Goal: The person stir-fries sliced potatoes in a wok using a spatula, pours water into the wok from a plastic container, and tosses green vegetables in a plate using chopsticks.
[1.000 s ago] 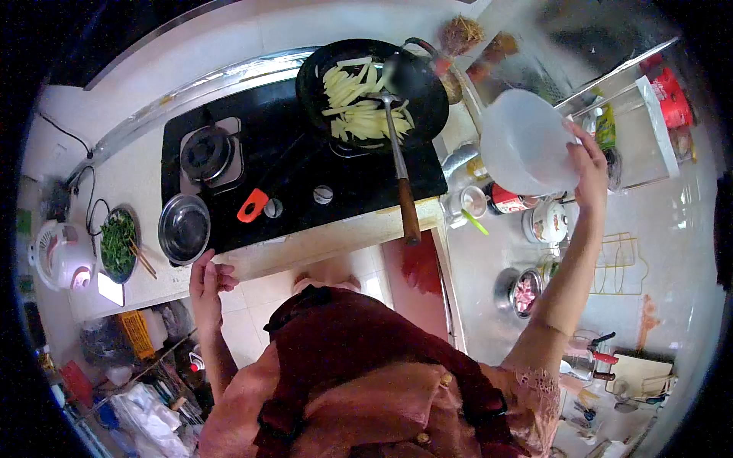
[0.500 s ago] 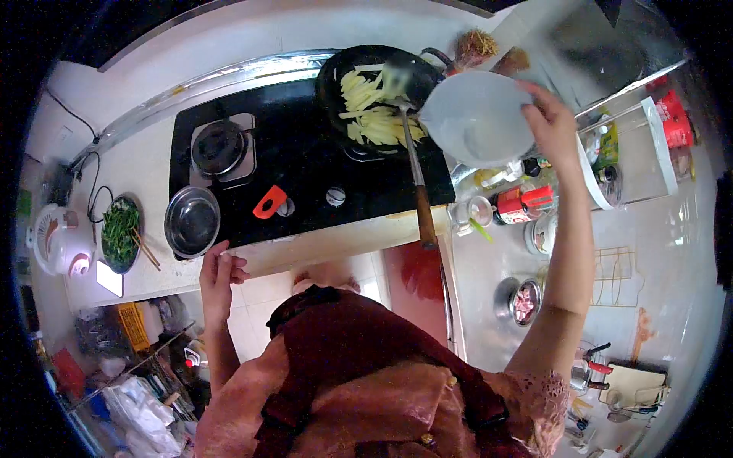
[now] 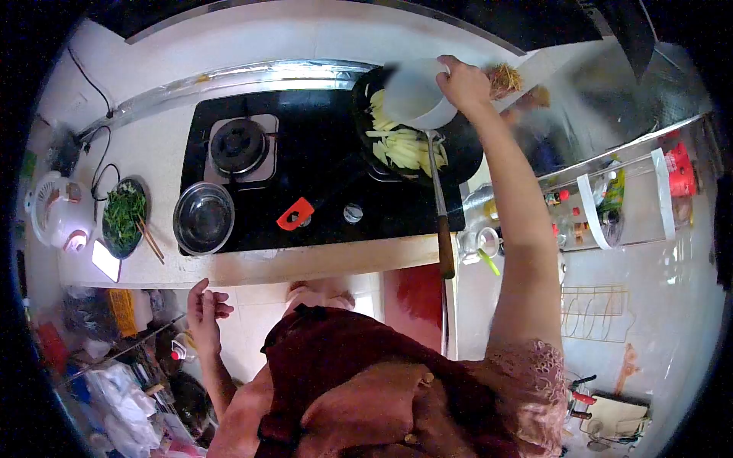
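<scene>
Two hands are working well apart from each other. The right hand [image 3: 463,84] is clamping the far right edge of a translucent bowl [image 3: 418,95], which is hanging over the black wok [image 3: 464,156] and hiding part of its inside. The bowl is looking roundish, so no clear long axis is showing; its left side is blurring, and I cannot tell exactly which way its mouth is tilting. A spatula [image 3: 438,179] is leaning in the wok, its long axis running from the pale strips [image 3: 405,147] towards the person and slightly right, with its wooden handle [image 3: 444,248] sticking out past the front edge of the table [image 3: 321,258]. The bowl is covering the spatula's far end.

The right arm is stretching forward, almost straight, passing to the right of the wok and bending at the wrist, so that the hand is reaching in leftwards. The left arm is staying low, its elbow close to the body; the left hand [image 3: 205,314] is hovering in front of the table, fingers loosely curling and parted, near the metal bowl [image 3: 180,221].
</scene>
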{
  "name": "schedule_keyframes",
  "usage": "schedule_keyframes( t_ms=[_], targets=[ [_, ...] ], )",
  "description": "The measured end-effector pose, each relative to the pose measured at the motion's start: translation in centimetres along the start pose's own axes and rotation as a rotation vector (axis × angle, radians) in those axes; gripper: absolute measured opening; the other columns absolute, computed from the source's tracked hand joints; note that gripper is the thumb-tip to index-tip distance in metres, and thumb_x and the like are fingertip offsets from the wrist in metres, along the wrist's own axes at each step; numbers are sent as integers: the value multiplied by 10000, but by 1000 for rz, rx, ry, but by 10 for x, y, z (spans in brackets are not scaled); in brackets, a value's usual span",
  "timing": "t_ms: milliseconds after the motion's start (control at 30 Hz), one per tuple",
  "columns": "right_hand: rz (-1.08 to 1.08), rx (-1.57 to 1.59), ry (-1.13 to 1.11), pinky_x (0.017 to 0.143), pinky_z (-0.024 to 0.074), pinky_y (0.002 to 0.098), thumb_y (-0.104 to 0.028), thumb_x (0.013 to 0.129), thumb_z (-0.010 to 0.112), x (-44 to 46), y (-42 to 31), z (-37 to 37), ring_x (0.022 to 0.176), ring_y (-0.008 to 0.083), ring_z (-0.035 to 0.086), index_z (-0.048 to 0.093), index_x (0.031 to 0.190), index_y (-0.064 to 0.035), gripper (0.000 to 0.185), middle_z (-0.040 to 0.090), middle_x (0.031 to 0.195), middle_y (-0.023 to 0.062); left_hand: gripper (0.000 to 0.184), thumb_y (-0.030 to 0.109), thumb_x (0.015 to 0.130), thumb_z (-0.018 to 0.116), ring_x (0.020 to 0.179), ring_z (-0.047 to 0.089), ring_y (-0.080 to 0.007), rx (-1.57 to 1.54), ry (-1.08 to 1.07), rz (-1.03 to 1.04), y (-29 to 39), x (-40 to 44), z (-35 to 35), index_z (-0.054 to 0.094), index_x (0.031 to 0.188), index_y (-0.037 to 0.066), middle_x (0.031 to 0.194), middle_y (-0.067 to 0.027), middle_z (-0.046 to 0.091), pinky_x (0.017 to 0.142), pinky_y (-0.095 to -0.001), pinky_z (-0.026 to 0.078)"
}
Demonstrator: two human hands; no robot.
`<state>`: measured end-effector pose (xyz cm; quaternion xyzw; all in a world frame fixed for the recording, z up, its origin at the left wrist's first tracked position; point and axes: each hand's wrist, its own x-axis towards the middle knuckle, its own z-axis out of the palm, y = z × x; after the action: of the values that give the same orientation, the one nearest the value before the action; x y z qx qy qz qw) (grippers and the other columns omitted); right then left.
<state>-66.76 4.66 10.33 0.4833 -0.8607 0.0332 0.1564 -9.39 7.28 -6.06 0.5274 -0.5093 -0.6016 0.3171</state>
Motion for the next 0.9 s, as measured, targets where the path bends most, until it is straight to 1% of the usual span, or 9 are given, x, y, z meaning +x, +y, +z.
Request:
schedule_keyframes(
  t_ms=[100, 200, 300, 467, 567, 633, 700, 767, 900],
  targets=[
    [128, -20, 39, 780, 511, 459, -326, 802, 535, 18, 6, 14, 886, 345, 637, 577, 1185, -218, 400, 655, 971, 176, 347, 242, 960, 458, 626, 598, -116, 0, 23, -35, -5, -4, -6, 450, 1246, 45, 837, -68, 624, 572, -229, 461],
    [217, -24, 22, 820, 501, 454, -331, 813, 533, 22, 20, 8, 959, 333, 624, 563, 1199, -172, 419, 641, 1043, 179, 351, 249, 961, 459, 627, 599, -120, 2, 16, -15, -6, -5, -5, 448, 1244, 42, 844, -71, 627, 581, -234, 462],
    [314, -68, 90, 833, 492, 454, -341, 803, 536, 21, 58, 13, 956, 350, 620, 583, 1168, -142, 419, 641, 1021, 196, 355, 253, 960, 462, 630, 600, -124, 10, 22, -20, 0, -5, 2, 445, 1241, 37, 855, -77, 630, 593, -238, 463],
    [441, 164, 237, 778, 488, 471, -365, 773, 547, -21, 130, -3, 932, 392, 608, 626, 1099, -87, 436, 639, 953, 230, 346, 246, 959, 461, 642, 602, -129, 5, -42, -22, 2, 6, 12, 446, 1239, 43, 859, -80, 631, 599, -242, 461],
    [583, 281, 251, 748, 498, 433, -342, 772, 575, -57, 186, -5, 870, 339, 639, 622, 1132, -100, 437, 666, 897, 186, 343, 239, 956, 465, 643, 600, -127, -1, -105, 3, 2, 16, 24, 445, 1237, 44, 855, -79, 631, 595, -241, 457],
    [721, 672, 267, 728, 498, 350, -273, 795, 593, -104, 169, -44, 786, 235, 639, 615, 1160, -94, 407, 674, 872, 106, 342, 235, 954, 470, 641, 598, -125, -2, -155, 25, 5, 23, 33, 444, 1235, 41, 853, -79, 630, 592, -238, 454],
    [649, 844, 313, 748, 458, 263, -191, 831, 568, -154, 181, -65, 802, 129, 576, 605, 1183, -84, 369, 648, 953, 52, 342, 232, 951, 476, 637, 595, -123, -4, -212, 40, 7, 31, 44, 444, 1230, 37, 849, -77, 628, 588, -234, 451],
    [475, 722, 401, 775, 427, 242, -161, 846, 549, -208, 185, -88, 877, 108, 545, 590, 1196, -57, 368, 622, 1056, 57, 326, 232, 955, 462, 635, 581, -124, 8, -224, 71, 9, 39, 56, 460, 1216, 37, 832, -79, 623, 590, -249, 462],
    [771, 729, 391, 811, 413, 248, -108, 850, 519, -327, 171, -125, 956, 122, 522, 554, 1220, -20, 382, 590, 1123, 67, 310, 231, 958, 458, 654, 587, -120, 6, -239, 177, 29, 48, 90, 480, 1183, 18, 868, -88, 631, 604, -241, 464]
  ],
)
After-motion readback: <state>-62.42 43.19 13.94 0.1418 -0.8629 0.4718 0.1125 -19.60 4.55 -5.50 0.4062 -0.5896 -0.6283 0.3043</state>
